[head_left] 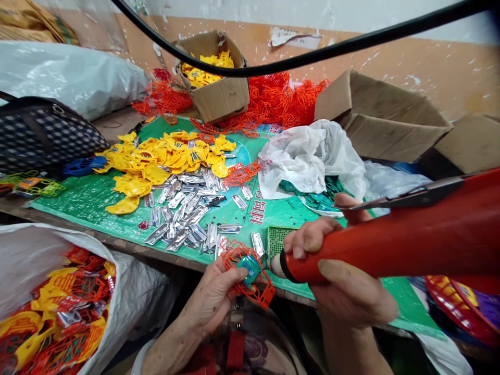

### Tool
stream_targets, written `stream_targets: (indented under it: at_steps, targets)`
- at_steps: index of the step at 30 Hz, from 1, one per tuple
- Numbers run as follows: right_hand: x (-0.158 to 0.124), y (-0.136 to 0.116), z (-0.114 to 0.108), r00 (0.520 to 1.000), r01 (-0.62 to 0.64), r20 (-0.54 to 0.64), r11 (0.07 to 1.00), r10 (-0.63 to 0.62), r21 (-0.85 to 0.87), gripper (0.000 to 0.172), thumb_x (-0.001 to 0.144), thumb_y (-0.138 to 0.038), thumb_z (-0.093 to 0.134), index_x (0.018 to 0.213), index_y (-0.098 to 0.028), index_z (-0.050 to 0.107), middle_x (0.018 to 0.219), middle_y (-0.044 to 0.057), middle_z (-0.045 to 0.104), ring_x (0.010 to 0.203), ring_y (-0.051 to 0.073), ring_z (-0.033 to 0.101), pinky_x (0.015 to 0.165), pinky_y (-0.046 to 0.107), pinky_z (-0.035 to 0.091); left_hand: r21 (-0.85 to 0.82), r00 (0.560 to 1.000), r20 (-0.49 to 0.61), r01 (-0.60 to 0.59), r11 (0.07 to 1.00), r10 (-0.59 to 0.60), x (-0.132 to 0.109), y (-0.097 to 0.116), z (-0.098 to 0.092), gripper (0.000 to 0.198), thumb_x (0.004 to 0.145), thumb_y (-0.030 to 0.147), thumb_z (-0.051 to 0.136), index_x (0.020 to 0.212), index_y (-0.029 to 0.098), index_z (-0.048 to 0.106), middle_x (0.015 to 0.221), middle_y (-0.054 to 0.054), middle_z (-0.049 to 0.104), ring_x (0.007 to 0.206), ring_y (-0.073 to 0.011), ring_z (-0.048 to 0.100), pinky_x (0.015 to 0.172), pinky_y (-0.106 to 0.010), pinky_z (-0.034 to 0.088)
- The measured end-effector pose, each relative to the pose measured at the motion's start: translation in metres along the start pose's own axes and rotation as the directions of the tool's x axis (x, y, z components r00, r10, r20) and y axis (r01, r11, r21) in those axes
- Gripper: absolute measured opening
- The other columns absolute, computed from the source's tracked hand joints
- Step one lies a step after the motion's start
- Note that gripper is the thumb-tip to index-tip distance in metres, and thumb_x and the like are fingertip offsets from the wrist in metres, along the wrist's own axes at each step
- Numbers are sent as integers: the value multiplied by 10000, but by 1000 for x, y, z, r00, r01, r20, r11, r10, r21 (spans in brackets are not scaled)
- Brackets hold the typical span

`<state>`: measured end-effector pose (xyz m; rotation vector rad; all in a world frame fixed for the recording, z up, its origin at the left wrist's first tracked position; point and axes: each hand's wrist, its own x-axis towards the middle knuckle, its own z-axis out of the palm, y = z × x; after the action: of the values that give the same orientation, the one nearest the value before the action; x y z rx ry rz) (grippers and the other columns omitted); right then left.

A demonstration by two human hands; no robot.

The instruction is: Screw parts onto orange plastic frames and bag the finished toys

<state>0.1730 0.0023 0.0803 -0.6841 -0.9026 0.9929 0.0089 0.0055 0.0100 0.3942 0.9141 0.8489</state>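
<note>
Over the near edge of the table (91,195), we have both hands loaded. Left hand (211,296) pinches the teal piece (249,271) and the orange cage (266,298) together: thumb on top of the piece, other fingers mostly hidden behind the cage, so no gap left in that grip. Right hand (351,301) is wrapped round the red tool (390,242), thumb along the near side, fingers over the far side. One finger is up by the dark lever (420,197); can't tell if we're pressing it.

Key relation: from our left fingers, the tool's tip (277,264) lies at 3 o'clock, just beside the piece. A thin dark bit spans the space between; can't tell if it's actually touching the piece. Tool's long axis runs about 9 to 3, tail a touch above 3. Cage's long axis runs roughly 10 to 4, so the two lines cross at an angle near our thumb. Left hand is the nearer one to the piece; right hand sits back along the tool at 3.

Around the piece: basket (280,230) between 1 and 2, silver strips (179,238) at 10, yellow shells (172,153) at 11, white bag (297,161) at 1, sack (136,284) at 9.
</note>
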Motion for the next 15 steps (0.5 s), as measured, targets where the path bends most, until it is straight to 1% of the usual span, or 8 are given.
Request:
stream_targets:
  at_steps: [3,8,15]
  targets:
    - [0,2,1,1000,-2,7,1000,3,-24,577,705,-224,742,1223,-354,525,700,-59,583,590,144,566,642,359,526,3,1000,13,3,1000,-3,0,0,1,245,647,104,778,886,135,733,801,-27,726,640,-126,645,610,-233,554]
    - [0,4,2,1000,-5,11,1000,6,-20,581,697,-183,717,1223,-346,528,706,-58,584,599,136,569,635,346,519,-6,1000,25,-2,1000,2,0,0,2,259,651,103,769,904,139,732,820,-34,734,675,-137,657,677,-257,567]
    - [0,6,0,999,-19,34,1000,18,15,587,702,-166,728,1223,-338,522,714,-56,598,619,133,580,658,343,512,16,999,39,-4,1000,3,0,-1,-1,242,670,131,773,909,139,739,806,-31,733,672,-132,658,677,-238,557]
